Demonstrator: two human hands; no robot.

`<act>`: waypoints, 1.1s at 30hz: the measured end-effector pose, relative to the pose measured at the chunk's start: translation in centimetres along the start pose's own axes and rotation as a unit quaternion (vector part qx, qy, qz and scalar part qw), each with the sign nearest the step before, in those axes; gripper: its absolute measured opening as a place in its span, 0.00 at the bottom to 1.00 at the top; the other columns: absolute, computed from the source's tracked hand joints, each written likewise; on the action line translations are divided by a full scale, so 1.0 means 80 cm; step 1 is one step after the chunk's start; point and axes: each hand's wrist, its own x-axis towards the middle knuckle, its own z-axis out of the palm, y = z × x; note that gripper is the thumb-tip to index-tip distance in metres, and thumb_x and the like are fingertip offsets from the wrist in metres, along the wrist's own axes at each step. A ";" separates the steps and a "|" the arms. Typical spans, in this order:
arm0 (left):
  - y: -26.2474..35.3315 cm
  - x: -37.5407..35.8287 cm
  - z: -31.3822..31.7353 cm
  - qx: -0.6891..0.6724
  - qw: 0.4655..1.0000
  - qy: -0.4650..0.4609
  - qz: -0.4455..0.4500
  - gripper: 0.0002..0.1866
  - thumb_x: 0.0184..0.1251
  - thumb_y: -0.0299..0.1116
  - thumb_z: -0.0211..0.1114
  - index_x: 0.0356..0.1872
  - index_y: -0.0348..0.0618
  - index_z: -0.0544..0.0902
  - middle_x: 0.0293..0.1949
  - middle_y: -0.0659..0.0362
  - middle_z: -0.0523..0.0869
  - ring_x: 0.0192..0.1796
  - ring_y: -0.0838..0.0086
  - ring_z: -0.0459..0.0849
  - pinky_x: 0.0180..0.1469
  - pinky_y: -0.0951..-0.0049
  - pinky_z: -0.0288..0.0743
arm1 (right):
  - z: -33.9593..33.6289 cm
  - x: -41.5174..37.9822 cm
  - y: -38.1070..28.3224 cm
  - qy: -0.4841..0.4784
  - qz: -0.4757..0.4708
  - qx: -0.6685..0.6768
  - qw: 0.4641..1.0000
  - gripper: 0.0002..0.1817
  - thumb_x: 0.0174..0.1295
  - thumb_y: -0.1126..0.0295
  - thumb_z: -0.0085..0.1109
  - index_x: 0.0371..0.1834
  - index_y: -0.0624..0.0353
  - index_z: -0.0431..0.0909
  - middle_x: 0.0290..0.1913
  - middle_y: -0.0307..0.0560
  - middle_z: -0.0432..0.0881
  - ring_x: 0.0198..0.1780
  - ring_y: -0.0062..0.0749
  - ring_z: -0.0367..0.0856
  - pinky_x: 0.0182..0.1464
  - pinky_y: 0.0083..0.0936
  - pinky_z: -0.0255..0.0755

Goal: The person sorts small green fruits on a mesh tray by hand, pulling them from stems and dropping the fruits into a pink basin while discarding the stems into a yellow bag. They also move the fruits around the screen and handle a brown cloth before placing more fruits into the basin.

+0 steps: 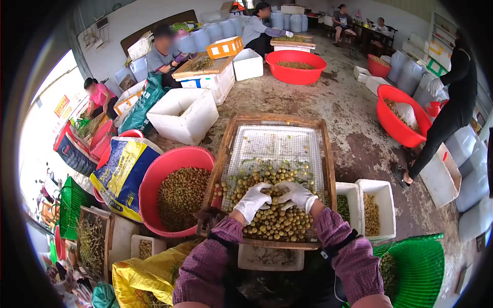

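Observation:
Small round yellow-green fruits (272,222) lie heaped on a wire-mesh screen (316,154) set in a wooden frame (329,154). My left hand (253,200), in a white glove, curls its fingers into the left side of the heap. My right hand (298,196), gloved the same way, cups fruits from the other side, its fingers bent inward toward the left hand. Some fingertips are hidden among the fruits. Loose stems and green bits (287,167) lie on the mesh beyond the hands.
A red tub (149,205) of fruits stands left of the screen, and white foam boxes (387,233) stand right. A green basket (426,262) and a yellow sack (133,274) flank my arms. Several people work farther off; one stands by a red basin (385,120).

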 end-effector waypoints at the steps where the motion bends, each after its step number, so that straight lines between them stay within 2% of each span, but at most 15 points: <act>1: 0.008 -0.009 -0.003 -0.064 0.998 -0.024 -0.001 0.23 0.55 0.18 0.60 0.54 0.43 0.77 0.44 0.57 0.79 0.44 0.74 0.80 0.47 0.69 0.80 | -0.001 -0.001 -0.003 -0.036 -0.014 0.056 0.998 0.31 0.58 0.70 0.65 0.65 0.61 0.64 0.64 0.47 0.67 0.57 0.42 0.74 0.58 0.56 0.69; 5: 0.008 -0.012 -0.028 -0.222 0.966 -0.123 0.052 0.17 0.62 0.22 0.59 0.53 0.46 0.78 0.45 0.59 0.80 0.42 0.74 0.80 0.47 0.67 0.80 | 0.005 -0.029 -0.023 -0.064 -0.028 0.232 0.970 0.25 0.64 0.70 0.58 0.65 0.58 0.66 0.64 0.47 0.68 0.60 0.39 0.73 0.55 0.45 0.75; 8: 0.008 -0.021 -0.036 -0.276 0.955 -0.102 0.047 0.15 0.66 0.25 0.60 0.53 0.47 0.80 0.47 0.62 0.81 0.43 0.73 0.80 0.47 0.65 0.79 | -0.001 -0.026 -0.012 -0.076 -0.054 0.235 0.968 0.22 0.65 0.65 0.57 0.62 0.55 0.70 0.62 0.43 0.71 0.58 0.35 0.75 0.54 0.43 0.74; 9: 0.002 -0.019 -0.040 -0.243 0.965 -0.093 0.042 0.14 0.68 0.30 0.60 0.54 0.49 0.80 0.52 0.63 0.81 0.48 0.71 0.81 0.50 0.61 0.79 | -0.004 -0.024 -0.008 -0.044 -0.039 0.209 0.976 0.21 0.67 0.64 0.55 0.62 0.55 0.69 0.62 0.42 0.72 0.58 0.36 0.75 0.56 0.45 0.73; 12: 0.015 -0.037 -0.035 -0.205 0.973 -0.101 0.020 0.15 0.70 0.32 0.58 0.56 0.49 0.79 0.55 0.63 0.79 0.51 0.69 0.80 0.52 0.58 0.80 | 0.002 -0.031 -0.014 -0.027 -0.023 0.225 0.974 0.20 0.69 0.64 0.52 0.62 0.57 0.69 0.60 0.43 0.74 0.59 0.36 0.75 0.58 0.47 0.72; 16: 0.025 -0.053 -0.020 -0.031 0.997 0.013 0.068 0.17 0.72 0.36 0.57 0.58 0.45 0.76 0.60 0.62 0.76 0.54 0.66 0.80 0.52 0.60 0.81 | 0.009 -0.036 -0.018 -0.025 -0.049 0.276 0.960 0.20 0.69 0.66 0.50 0.63 0.57 0.69 0.59 0.44 0.75 0.59 0.37 0.75 0.59 0.49 0.72; 18: 0.020 -0.050 -0.013 -0.073 0.993 0.055 0.078 0.18 0.72 0.39 0.57 0.58 0.43 0.76 0.58 0.58 0.76 0.55 0.64 0.78 0.51 0.62 0.81 | 0.004 -0.028 -0.011 -0.054 -0.075 0.299 0.950 0.20 0.69 0.67 0.52 0.62 0.58 0.69 0.59 0.45 0.75 0.57 0.39 0.76 0.57 0.48 0.74; 20: 0.016 -0.047 -0.010 -0.140 0.983 0.074 0.090 0.18 0.72 0.39 0.58 0.58 0.42 0.76 0.58 0.55 0.76 0.56 0.63 0.77 0.51 0.61 0.82 | 0.010 -0.027 -0.018 -0.017 -0.083 0.255 0.963 0.19 0.69 0.67 0.51 0.63 0.57 0.70 0.59 0.45 0.76 0.58 0.37 0.75 0.59 0.44 0.73; 21: 0.013 -0.049 -0.011 -0.183 0.980 0.042 0.071 0.22 0.72 0.42 0.57 0.60 0.41 0.73 0.58 0.51 0.74 0.56 0.59 0.76 0.54 0.57 0.79 | 0.013 -0.027 -0.021 0.002 -0.088 0.233 0.969 0.19 0.69 0.67 0.51 0.63 0.56 0.70 0.59 0.45 0.76 0.59 0.37 0.75 0.60 0.42 0.72; 24: 0.011 -0.042 -0.007 -0.383 0.917 -0.085 -0.071 0.23 0.72 0.44 0.55 0.60 0.39 0.70 0.58 0.50 0.73 0.55 0.57 0.77 0.58 0.54 0.76 | 0.030 -0.034 -0.031 0.006 -0.210 0.037 0.977 0.19 0.70 0.67 0.50 0.64 0.53 0.70 0.59 0.43 0.76 0.61 0.32 0.73 0.61 0.32 0.70; 25: 0.009 -0.042 0.000 -0.432 0.894 -0.089 -0.075 0.25 0.72 0.47 0.54 0.60 0.38 0.68 0.55 0.49 0.74 0.53 0.57 0.78 0.54 0.52 0.78 | 0.032 -0.026 -0.022 0.005 -0.256 -0.076 0.964 0.20 0.71 0.67 0.50 0.66 0.53 0.69 0.60 0.41 0.76 0.61 0.29 0.72 0.62 0.25 0.68; 28: -0.019 -0.018 -0.001 -0.525 0.828 -0.197 0.016 0.22 0.73 0.45 0.54 0.57 0.39 0.69 0.54 0.50 0.75 0.54 0.57 0.78 0.55 0.52 0.78 | 0.067 -0.057 -0.049 -0.062 -0.211 -0.200 0.955 0.27 0.65 0.67 0.58 0.68 0.55 0.66 0.68 0.43 0.69 0.67 0.29 0.65 0.66 0.28 0.62; 29: -0.022 -0.009 -0.002 -0.527 0.833 -0.168 0.020 0.18 0.73 0.42 0.52 0.54 0.39 0.70 0.52 0.51 0.76 0.55 0.58 0.77 0.57 0.51 0.77 | 0.068 -0.052 -0.042 -0.081 -0.295 -0.161 0.938 0.24 0.64 0.69 0.60 0.64 0.56 0.71 0.65 0.43 0.72 0.63 0.28 0.70 0.62 0.26 0.66; 32: -0.005 -0.035 0.005 -0.522 0.848 -0.081 0.044 0.16 0.74 0.40 0.51 0.53 0.39 0.73 0.50 0.51 0.79 0.54 0.59 0.79 0.58 0.52 0.77 | 0.057 -0.049 -0.046 -0.011 -0.277 -0.079 0.958 0.19 0.63 0.72 0.59 0.58 0.55 0.77 0.57 0.43 0.80 0.59 0.28 0.76 0.61 0.26 0.69; 33: -0.019 -0.023 -0.007 -0.521 0.842 -0.134 0.039 0.16 0.75 0.39 0.48 0.51 0.38 0.75 0.46 0.52 0.82 0.51 0.60 0.81 0.64 0.55 0.71 | 0.052 -0.049 -0.051 0.007 -0.273 -0.027 0.961 0.15 0.63 0.75 0.58 0.54 0.56 0.80 0.53 0.45 0.83 0.53 0.29 0.79 0.58 0.24 0.72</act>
